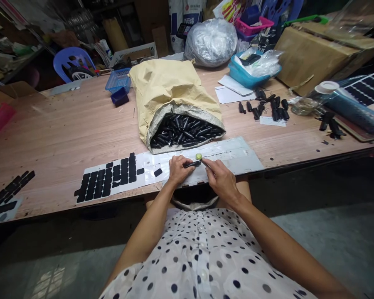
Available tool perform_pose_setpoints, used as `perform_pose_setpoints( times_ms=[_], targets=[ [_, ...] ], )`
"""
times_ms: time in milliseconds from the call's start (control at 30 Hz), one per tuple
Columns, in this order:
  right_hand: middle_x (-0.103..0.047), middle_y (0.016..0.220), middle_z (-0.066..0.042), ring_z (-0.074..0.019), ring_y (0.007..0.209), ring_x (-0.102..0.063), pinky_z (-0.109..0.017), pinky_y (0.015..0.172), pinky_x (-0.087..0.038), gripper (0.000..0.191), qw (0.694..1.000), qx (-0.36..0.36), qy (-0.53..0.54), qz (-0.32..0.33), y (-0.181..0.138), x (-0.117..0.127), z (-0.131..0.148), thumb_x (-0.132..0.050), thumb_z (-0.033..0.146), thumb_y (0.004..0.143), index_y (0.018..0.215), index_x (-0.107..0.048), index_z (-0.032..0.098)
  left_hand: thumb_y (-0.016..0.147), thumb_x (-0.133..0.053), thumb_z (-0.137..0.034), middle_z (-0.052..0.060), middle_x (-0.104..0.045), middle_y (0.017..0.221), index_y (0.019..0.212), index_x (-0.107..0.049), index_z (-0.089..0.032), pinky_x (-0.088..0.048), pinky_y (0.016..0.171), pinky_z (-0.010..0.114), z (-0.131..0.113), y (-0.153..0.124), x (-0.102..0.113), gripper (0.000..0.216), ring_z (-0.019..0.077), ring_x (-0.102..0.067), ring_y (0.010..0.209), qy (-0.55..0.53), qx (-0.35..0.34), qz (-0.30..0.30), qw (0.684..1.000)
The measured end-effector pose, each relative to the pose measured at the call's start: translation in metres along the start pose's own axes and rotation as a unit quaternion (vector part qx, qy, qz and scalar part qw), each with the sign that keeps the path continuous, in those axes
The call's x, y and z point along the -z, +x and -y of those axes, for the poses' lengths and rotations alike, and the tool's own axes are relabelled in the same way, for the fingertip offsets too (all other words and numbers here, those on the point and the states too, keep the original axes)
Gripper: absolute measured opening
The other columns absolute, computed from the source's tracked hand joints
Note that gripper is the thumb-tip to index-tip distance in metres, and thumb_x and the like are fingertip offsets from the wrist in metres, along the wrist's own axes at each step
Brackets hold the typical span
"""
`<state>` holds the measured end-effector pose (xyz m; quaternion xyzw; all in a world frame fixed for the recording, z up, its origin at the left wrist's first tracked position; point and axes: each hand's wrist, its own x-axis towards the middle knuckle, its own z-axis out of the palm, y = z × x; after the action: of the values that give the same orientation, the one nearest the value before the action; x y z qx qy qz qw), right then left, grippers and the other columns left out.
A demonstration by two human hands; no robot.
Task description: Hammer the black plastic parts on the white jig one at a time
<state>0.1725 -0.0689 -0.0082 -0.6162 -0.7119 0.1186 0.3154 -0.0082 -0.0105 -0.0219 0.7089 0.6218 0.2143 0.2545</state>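
Observation:
At the table's front edge, my left hand (178,168) pinches a slim black plastic piece (193,164) that points to the right. Close to its tip, my right hand (220,178) is closed, with the index finger reaching toward the piece; whatever lies in its fingers is too small to make out. Just beyond the fingertips is a small round yellow-green object (198,156). Both hands are over a pale flat board (243,155). Behind them a large paper sack (174,83) lies on its side, its mouth facing me and full of similar black pieces (187,129).
Left on the board is a sheet of black rounded stickers (96,182), with one loose sticker (158,172) nearby. Black parts (277,110) lie scattered at right. Farther back stand a blue basket (118,80), a turquoise basin (252,74) and a cardboard box (318,58).

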Motion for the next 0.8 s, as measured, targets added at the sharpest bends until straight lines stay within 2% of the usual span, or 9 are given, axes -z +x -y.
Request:
perform_pose_setpoints(
  times_ms=[100, 167, 300, 400, 500, 667, 800],
  targets=[
    [-0.072, 0.099, -0.005, -0.0207, 0.088, -0.067, -0.029, 0.072, -0.052, 0.04, 1.0, -0.005, -0.001, 0.01, 0.0, 0.0, -0.005, -0.05, 0.022, 0.098, 0.128, -0.073, 0.031, 0.079, -0.082, -0.026, 0.001, -0.072, 0.094, 0.093, -0.08, -0.03, -0.042, 0.099, 0.043, 0.001, 0.0, 0.0, 0.014, 0.0263, -0.055, 0.105, 0.003, 0.0, 0.002, 1.0],
    [-0.071, 0.1, -0.005, -0.0214, 0.091, -0.066, -0.03, 0.077, -0.052, 0.04, 1.0, -0.016, -0.008, -0.012, 0.008, 0.004, -0.016, -0.048, 0.023, 0.099, 0.129, -0.073, 0.031, 0.081, -0.081, -0.027, 0.001, -0.072, 0.095, 0.093, -0.08, -0.03, -0.042, 0.099, 0.043, 0.002, -0.001, 0.0, 0.013, 0.0265, -0.055, 0.105, 0.004, -0.005, 0.003, 1.0],
    [-0.066, 0.1, -0.009, -0.0246, 0.092, -0.061, -0.033, 0.078, -0.047, 0.043, 0.988, -0.096, -0.097, -0.072, 0.042, 0.022, -0.057, -0.048, 0.022, 0.098, 0.132, -0.073, 0.028, 0.081, -0.08, -0.029, 0.002, -0.071, 0.096, 0.093, -0.078, -0.029, -0.041, 0.098, 0.043, 0.002, -0.002, 0.0, 0.012, 0.0268, -0.054, 0.104, 0.013, -0.016, 0.003, 1.0],
    [-0.062, 0.097, -0.012, -0.0261, 0.089, -0.056, -0.034, 0.071, -0.039, 0.042, 0.967, -0.17, -0.174, -0.079, 0.067, 0.031, -0.093, -0.049, 0.02, 0.095, 0.127, -0.075, 0.025, 0.081, -0.081, -0.032, 0.002, -0.071, 0.096, 0.094, -0.077, -0.029, -0.041, 0.097, 0.043, 0.003, -0.002, -0.001, 0.014, 0.0268, -0.054, 0.103, 0.022, -0.024, -0.001, 0.999],
    [-0.06, 0.098, -0.013, -0.0255, 0.088, -0.052, -0.033, 0.068, -0.033, 0.04, 0.955, -0.194, -0.214, -0.071, 0.076, 0.028, -0.114, -0.05, 0.018, 0.094, 0.123, -0.076, 0.023, 0.083, -0.08, -0.033, 0.002, -0.071, 0.095, 0.093, -0.078, -0.029, -0.042, 0.096, 0.043, 0.004, -0.001, -0.002, 0.012, 0.0268, -0.054, 0.103, 0.023, -0.026, -0.001, 0.999],
    [-0.058, 0.104, -0.015, -0.0268, 0.093, -0.049, -0.033, 0.069, -0.028, 0.04, 0.946, -0.179, -0.255, -0.088, 0.072, 0.012, -0.117, -0.048, 0.017, 0.095, 0.127, -0.072, 0.022, 0.083, -0.081, -0.034, 0.003, -0.071, 0.098, 0.093, -0.08, -0.03, -0.043, 0.099, 0.045, 0.009, -0.003, 0.003, 0.012, 0.0269, -0.055, 0.104, 0.024, -0.061, 0.01, 0.998],
    [-0.057, 0.104, -0.015, -0.0277, 0.095, -0.049, -0.033, 0.069, -0.027, 0.039, 0.945, -0.172, -0.266, -0.083, 0.072, 0.009, -0.116, -0.047, 0.018, 0.096, 0.128, -0.07, 0.021, 0.081, -0.084, -0.037, 0.004, -0.07, 0.116, 0.093, -0.081, -0.031, -0.042, 0.103, 0.047, 0.013, -0.026, 0.0, 0.014, 0.0289, -0.055, 0.115, 0.029, -0.155, 0.017, 0.987]
  ],
)
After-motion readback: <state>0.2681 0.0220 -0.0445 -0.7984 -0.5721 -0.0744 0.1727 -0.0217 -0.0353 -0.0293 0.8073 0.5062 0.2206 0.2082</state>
